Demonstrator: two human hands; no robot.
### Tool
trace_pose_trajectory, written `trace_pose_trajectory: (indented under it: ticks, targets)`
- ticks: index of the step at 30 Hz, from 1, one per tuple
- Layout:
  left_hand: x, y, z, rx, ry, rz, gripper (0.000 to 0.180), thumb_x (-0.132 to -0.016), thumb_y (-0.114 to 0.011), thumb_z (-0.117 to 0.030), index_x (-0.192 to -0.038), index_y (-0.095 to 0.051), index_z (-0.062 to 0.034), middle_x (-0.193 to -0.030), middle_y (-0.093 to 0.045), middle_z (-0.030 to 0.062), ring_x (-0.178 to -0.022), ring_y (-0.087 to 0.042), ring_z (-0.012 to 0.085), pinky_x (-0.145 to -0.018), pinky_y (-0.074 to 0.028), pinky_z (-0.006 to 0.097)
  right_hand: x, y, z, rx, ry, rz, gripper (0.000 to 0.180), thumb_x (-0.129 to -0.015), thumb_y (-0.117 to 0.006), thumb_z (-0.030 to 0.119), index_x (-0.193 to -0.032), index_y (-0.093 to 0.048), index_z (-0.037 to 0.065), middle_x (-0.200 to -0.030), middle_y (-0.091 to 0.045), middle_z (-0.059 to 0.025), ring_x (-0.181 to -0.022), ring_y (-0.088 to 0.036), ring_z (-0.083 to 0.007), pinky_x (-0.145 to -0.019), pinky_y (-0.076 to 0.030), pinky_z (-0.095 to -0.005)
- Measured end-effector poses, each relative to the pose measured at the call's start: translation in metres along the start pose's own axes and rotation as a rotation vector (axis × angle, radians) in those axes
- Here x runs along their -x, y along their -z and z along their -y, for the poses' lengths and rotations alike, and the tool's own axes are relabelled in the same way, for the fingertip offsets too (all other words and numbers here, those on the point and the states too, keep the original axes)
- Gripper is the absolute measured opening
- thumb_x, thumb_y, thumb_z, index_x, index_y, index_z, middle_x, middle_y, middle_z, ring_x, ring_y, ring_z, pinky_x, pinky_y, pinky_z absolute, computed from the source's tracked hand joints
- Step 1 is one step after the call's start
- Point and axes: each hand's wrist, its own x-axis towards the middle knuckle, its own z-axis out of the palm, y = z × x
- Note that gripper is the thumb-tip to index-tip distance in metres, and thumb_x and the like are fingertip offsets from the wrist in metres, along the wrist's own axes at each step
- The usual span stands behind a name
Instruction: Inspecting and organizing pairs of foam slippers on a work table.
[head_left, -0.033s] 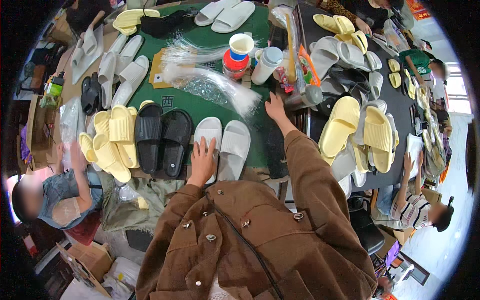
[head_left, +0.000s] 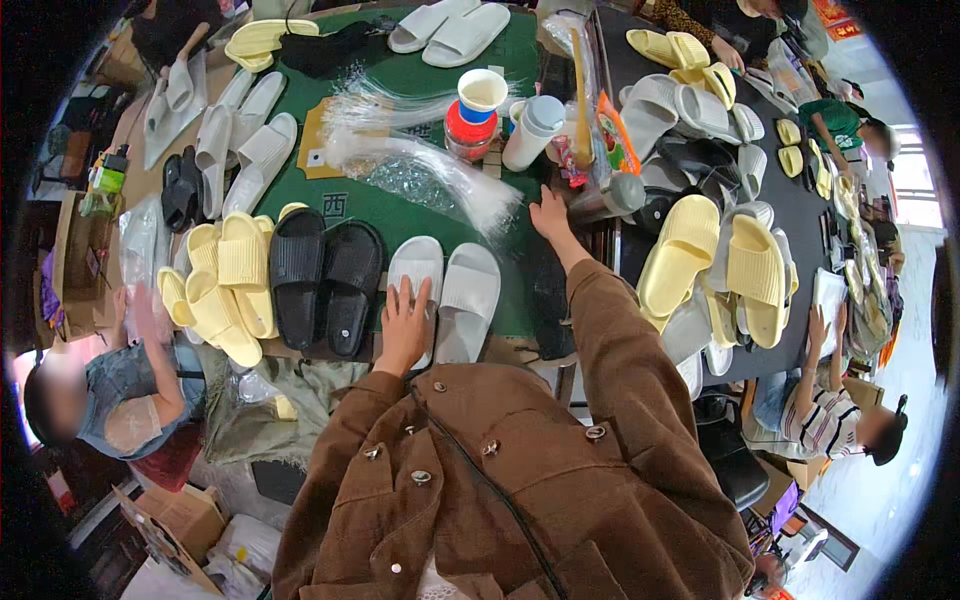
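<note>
My left hand (head_left: 404, 325) lies with fingers spread on the left of two grey slippers (head_left: 415, 258), near the table's front edge. Its partner, a matching grey slipper (head_left: 470, 290), is just to the right, its toe pointing away from me. Farther right, my right hand (head_left: 548, 215) rests on the dark strip by the green table top (head_left: 420, 215), fingers loosely apart and nothing visible in them. Close by it a grey bottle (head_left: 612, 197) lies on its side. Left of my left hand sit black slippers (head_left: 352, 275) and a cluster of yellow slippers (head_left: 230, 305).
Ahead lies a bundle of clear plastic strands (head_left: 430, 175), beside a red jar (head_left: 470, 133) with cups on top and a white bottle (head_left: 535, 130). More yellow slippers (head_left: 680, 250) crowd a black table (head_left: 800, 230) at right. Other people sit at both sides.
</note>
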Motion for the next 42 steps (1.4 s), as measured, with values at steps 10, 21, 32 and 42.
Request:
trace_pose_trajectory:
  ticks: [10, 21, 32, 42]
  targets:
    - [-0.002, 0.003, -0.002, 0.017, 0.02, 0.058, 0.081, -0.069, -0.062, -0.012, -0.139, -0.022, -0.0207, -0.14, -0.023, 0.0201, -0.123, -0.026, 0.0475, -0.091, -0.036, 0.053, -0.029, -0.016, 0.007, -0.152, -0.343, 0.061, 0.075, -0.081, -0.054, 0.039, -0.139, -0.021, 0.005, -0.146, -0.008, -0.0167, -0.133, -0.011, -0.0347, -0.107, -0.018, -0.0387]
    - [-0.002, 0.009, -0.003, 0.029, 0.057, 0.126, 0.086, -0.067, -0.065, -0.01, -0.14, -0.02, -0.02, -0.142, -0.017, 0.0193, -0.125, -0.022, 0.0469, -0.094, -0.034, 0.053, -0.005, -0.022, 0.013, -0.551, -0.198, -0.281, 0.041, -0.083, -0.054, 0.014, -0.119, -0.048, -0.004, -0.13, -0.042, -0.0161, -0.122, -0.039, -0.0271, -0.1, -0.03, -0.0326]
    - [0.001, 0.005, 0.0, 0.058, 0.033, 0.091, 0.087, -0.065, -0.063, -0.007, -0.14, -0.019, -0.0195, -0.141, -0.018, 0.0201, -0.123, -0.024, 0.0482, -0.091, -0.035, 0.055, 0.142, 0.048, 0.043, -1.611, 0.049, 0.012, 0.038, -0.09, -0.045, 0.013, -0.124, -0.043, -0.005, -0.134, -0.039, -0.0128, -0.125, -0.035, -0.022, -0.106, -0.031, -0.0379]
    - [0.005, 0.007, 0.004, 0.051, 0.002, 0.127, 0.089, -0.069, -0.065, -0.012, -0.141, -0.014, -0.0213, -0.142, -0.015, 0.0201, -0.123, -0.022, 0.0488, -0.1, -0.03, 0.051, 0.195, 0.111, 0.054, -1.654, 0.338, -0.116, 0.035, -0.091, -0.045, 0.018, -0.115, -0.051, -0.006, -0.125, -0.048, -0.0162, -0.119, -0.044, -0.0239, -0.103, -0.034, -0.0391]
